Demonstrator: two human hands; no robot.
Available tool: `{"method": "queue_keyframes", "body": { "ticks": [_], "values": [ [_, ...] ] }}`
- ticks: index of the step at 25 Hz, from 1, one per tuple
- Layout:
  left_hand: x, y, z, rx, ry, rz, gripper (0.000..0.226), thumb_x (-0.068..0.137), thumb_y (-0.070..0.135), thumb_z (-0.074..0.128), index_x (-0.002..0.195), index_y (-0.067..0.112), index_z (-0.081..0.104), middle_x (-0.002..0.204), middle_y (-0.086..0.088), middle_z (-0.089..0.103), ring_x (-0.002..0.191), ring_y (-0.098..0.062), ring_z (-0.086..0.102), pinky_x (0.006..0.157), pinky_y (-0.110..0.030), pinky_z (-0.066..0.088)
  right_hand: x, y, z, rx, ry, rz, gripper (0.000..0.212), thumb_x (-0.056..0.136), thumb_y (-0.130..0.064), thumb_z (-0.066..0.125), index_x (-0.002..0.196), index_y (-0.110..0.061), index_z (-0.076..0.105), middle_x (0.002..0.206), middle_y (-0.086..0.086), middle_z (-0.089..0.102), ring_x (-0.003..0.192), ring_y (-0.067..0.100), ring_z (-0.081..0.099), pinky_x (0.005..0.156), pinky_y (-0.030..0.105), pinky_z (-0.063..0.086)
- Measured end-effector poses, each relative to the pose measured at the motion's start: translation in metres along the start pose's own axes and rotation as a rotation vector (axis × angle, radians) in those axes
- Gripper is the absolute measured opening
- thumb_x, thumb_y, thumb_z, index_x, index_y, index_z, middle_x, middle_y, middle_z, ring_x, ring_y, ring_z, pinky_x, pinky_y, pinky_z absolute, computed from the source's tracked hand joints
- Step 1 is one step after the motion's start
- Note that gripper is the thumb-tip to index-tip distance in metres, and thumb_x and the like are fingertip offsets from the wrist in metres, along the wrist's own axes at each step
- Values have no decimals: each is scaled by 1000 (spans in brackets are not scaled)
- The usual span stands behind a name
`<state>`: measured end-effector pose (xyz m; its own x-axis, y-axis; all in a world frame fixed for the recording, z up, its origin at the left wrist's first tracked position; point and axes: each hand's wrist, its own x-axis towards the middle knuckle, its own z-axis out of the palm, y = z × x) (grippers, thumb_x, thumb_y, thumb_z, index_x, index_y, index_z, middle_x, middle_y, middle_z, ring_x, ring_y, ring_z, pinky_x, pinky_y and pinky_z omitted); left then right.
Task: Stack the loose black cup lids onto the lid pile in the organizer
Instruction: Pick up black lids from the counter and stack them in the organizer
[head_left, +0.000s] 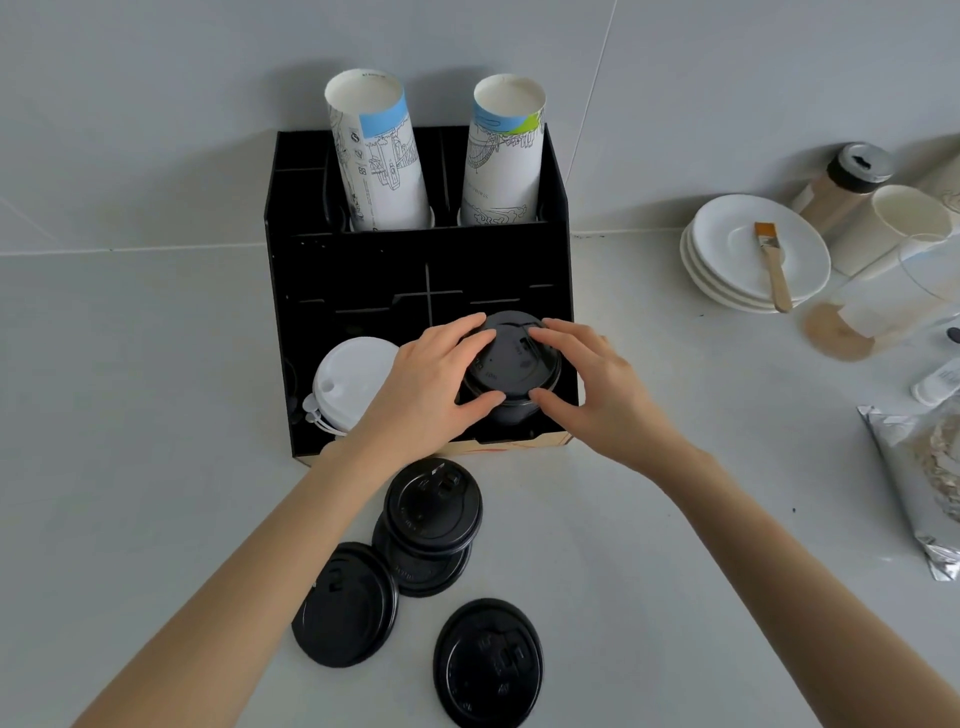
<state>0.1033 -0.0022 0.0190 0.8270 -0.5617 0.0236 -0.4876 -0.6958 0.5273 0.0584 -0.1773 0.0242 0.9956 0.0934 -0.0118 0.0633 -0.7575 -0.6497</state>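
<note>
A black organizer (363, 280) stands against the wall. In its front right compartment sits a pile of black lids (511, 364). My left hand (431, 384) grips the pile's left side, fingers on top and thumb on the front rim. My right hand (587, 384) grips its right side the same way. On the counter in front lie loose black lids: a short stack (434, 506) leaning on another lid (415, 566), one lid (345, 605) to the left, and one lid (488, 662) nearest me.
White lids (348, 382) fill the organizer's front left compartment. Two stacks of printed paper cups (376, 156) (504, 156) stand in its back slots. At the right are stacked white saucers (727, 260) with a brush (774, 265), a shaker (847, 182), cups and a foil bag (924, 478).
</note>
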Motion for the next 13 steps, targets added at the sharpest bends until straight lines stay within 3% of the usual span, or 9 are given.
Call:
{"method": "queue_keyframes", "body": {
  "ticks": [13],
  "values": [
    [-9,5,-5,-31,27,-18,62,81,26,60,133,11,30,147,-10,27,135,-26,25,109,-44,25,-6,-5,-4,-42,13,11,54,82,-17,60,130,-19,37,142,12,32,130,28,29,100,26,23]
  ]
}}
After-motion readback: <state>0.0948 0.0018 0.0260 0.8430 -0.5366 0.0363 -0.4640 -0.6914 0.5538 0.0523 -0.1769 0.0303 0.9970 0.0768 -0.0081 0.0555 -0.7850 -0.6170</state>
